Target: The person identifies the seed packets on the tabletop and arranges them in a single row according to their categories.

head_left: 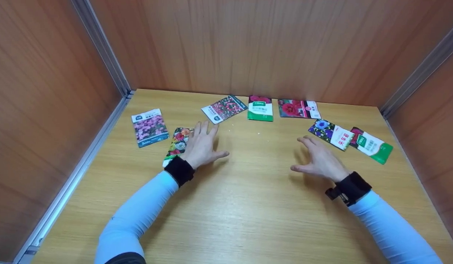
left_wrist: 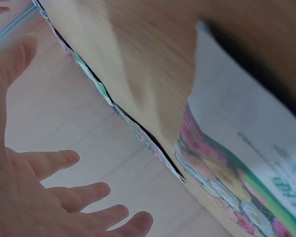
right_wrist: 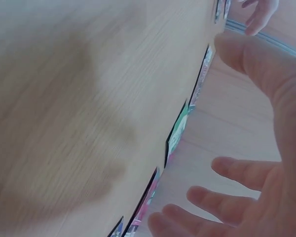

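Flower seed packets lie in a loose arc on the wooden tabletop. My left hand [head_left: 201, 146] hovers with spread fingers, overlapping a packet with mixed blooms [head_left: 178, 143] in the head view; the left wrist view shows that packet [left_wrist: 227, 173] beside the hand, with none of it between the fingers. My right hand [head_left: 323, 160] is also spread, thumb apart from the fingers, just in front of a blue-flower packet [head_left: 331, 134]. In the right wrist view the right hand [right_wrist: 256, 187] holds nothing, and its shadow falls on the table.
A purple-flower packet [head_left: 150, 127] lies at the left. Along the back are a small pink-flower packet [head_left: 224, 109], a green-and-white packet [head_left: 260, 109] and a red-flower packet [head_left: 299, 109]. Another green-ended packet [head_left: 371, 145] touches the blue-flower one. Wooden panels [head_left: 248, 47] enclose the table.
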Demonstrator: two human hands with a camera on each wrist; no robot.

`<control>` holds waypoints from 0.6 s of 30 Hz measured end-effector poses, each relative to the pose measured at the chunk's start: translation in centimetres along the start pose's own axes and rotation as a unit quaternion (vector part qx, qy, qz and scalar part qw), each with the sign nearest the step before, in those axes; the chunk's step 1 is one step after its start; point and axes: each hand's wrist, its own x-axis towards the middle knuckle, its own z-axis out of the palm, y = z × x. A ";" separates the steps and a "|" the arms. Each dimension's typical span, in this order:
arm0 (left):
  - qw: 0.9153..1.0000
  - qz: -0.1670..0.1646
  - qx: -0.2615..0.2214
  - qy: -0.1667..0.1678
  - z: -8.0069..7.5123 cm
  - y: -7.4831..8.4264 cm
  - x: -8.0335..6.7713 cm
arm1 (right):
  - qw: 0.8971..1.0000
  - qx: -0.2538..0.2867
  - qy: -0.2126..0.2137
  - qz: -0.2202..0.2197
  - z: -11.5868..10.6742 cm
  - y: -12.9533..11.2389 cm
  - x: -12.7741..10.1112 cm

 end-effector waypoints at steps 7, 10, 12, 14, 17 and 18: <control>1.000 0.019 0.005 -0.004 0.1 0.7 -0.6 | 1.000 -0.019 0.014 0.003 0.0 -0.1 2.5; 1.000 0.024 0.010 -0.013 0.3 1.1 -1.0 | 0.999 -0.035 0.013 0.005 -0.1 -0.2 3.8; 0.999 0.028 0.013 -0.017 0.3 1.3 -1.4 | 0.999 -0.048 0.016 0.008 -0.2 -0.1 4.8; 0.999 0.034 0.014 -0.021 0.3 1.6 -1.7 | 0.998 -0.062 0.021 0.014 -0.3 0.1 5.7; 0.999 0.047 0.007 -0.025 0.3 2.1 -2.2 | 0.997 -0.073 0.027 0.027 -0.4 0.5 7.1; 0.998 0.052 0.003 -0.027 0.3 2.2 -2.4 | 0.996 -0.074 0.026 0.031 -0.3 0.7 7.6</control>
